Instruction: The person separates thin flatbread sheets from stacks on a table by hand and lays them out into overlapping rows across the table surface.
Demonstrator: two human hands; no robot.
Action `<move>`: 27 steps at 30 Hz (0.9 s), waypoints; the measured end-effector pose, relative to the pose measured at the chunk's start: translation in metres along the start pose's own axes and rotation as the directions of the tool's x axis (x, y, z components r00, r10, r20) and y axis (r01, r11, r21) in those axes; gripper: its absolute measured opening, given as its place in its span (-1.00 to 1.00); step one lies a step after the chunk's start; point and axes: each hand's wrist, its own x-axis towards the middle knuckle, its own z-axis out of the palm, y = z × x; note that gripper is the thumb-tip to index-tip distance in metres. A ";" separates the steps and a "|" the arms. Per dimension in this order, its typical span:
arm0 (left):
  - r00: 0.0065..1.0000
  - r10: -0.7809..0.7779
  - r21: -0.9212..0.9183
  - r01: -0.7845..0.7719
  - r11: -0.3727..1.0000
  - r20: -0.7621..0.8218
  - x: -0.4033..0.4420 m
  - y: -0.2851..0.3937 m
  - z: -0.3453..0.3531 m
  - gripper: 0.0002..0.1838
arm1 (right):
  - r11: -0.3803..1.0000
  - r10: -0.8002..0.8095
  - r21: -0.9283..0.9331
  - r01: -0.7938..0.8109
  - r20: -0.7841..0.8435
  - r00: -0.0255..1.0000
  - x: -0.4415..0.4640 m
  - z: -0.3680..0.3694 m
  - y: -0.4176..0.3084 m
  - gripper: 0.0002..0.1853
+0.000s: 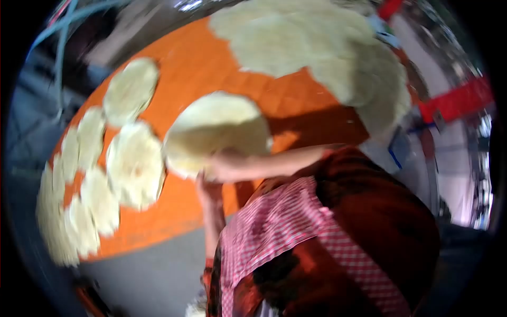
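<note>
A round, pale flatbread [219, 119] lies on the orange round table, its lower half in shadow. My right hand [227, 165] reaches in from the right and is closed at the flatbread's near edge, resting over it. Just below, my left hand [209, 189] comes up from the bottom and is closed at the same edge, close against the right hand. Blur softens the fingertips of both hands.
Several smaller flatbreads [135, 165] lie along the table's left side, some overlapping. A wide layer of thin sheets [296, 37] covers the far part of the orange table [185, 63]. A red strap-like object [459, 100] stands at the right.
</note>
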 end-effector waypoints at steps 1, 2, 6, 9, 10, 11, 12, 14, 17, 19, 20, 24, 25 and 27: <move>0.999 -0.034 0.027 0.034 0.999 -0.017 0.002 0.000 -0.006 -0.41 | 1.000 0.010 -0.027 -0.011 -0.021 1.000 0.012 0.022 0.014 -0.81; 1.000 -0.025 0.052 0.025 0.998 -0.008 0.004 0.004 -0.004 -0.45 | 0.999 -0.023 -0.035 0.026 0.096 0.995 0.007 -0.001 0.003 -0.83; 0.975 -0.040 -0.024 0.036 0.999 -0.220 0.007 0.005 -0.028 -0.51 | 0.897 0.356 0.382 -0.224 -0.321 0.878 0.047 -0.027 0.047 -0.85; 0.969 0.000 -0.095 -0.024 0.995 -0.248 -0.005 0.010 -0.027 -0.49 | 0.882 0.324 0.453 -0.127 -0.389 0.862 0.030 -0.175 0.116 -0.88; 0.980 0.009 -0.118 -0.033 0.992 -0.198 -0.001 0.008 -0.041 -0.48 | 0.898 0.378 0.392 -0.201 -0.451 0.808 0.007 -0.218 0.139 -0.85; 0.981 0.004 -0.104 -0.024 0.994 -0.196 -0.001 0.009 -0.040 -0.48 | 0.855 0.437 0.484 -0.185 -0.479 0.762 -0.003 -0.242 0.193 -0.80; 0.980 0.000 -0.092 -0.018 0.996 -0.200 -0.004 0.010 -0.040 -0.48 | 0.845 0.473 0.494 -0.204 -0.513 0.716 -0.019 -0.263 0.255 -0.74; 0.977 -0.041 -0.090 0.023 0.996 -0.209 -0.015 0.012 -0.031 -0.50 | 0.784 0.573 0.594 -0.181 -0.578 0.582 -0.091 -0.288 0.279 -0.73; 0.989 -0.008 -0.100 -0.006 0.995 -0.144 -0.018 0.009 -0.034 -0.60 | 0.778 0.521 0.235 -0.582 -0.760 0.390 -0.146 -0.268 0.354 -0.58; 0.985 0.001 -0.055 -0.011 0.998 -0.173 -0.021 0.013 -0.031 -0.54 | 0.799 0.395 0.103 -0.592 -0.833 0.388 -0.139 -0.220 0.301 -0.48; 0.992 0.015 -0.062 -0.023 0.998 -0.128 -0.020 0.015 -0.026 -0.51 | 0.893 0.300 0.083 -0.442 -0.843 0.447 -0.122 -0.187 0.279 -0.45; 0.995 0.040 -0.052 -0.045 0.998 -0.089 -0.014 0.027 -0.003 -0.41 | 0.947 -0.143 0.257 0.191 -0.194 0.971 -0.067 -0.041 0.100 -0.10; 1.000 0.000 -0.117 -0.001 0.993 -0.013 -0.007 0.028 -0.004 -0.40 | 0.951 -0.266 0.135 0.278 -0.102 0.959 -0.067 -0.036 0.062 -0.12; 0.998 0.040 -0.080 -0.035 0.996 0.058 -0.010 0.040 0.021 -0.37 | 0.969 -0.238 0.031 0.244 -0.142 0.961 -0.042 0.019 0.044 -0.41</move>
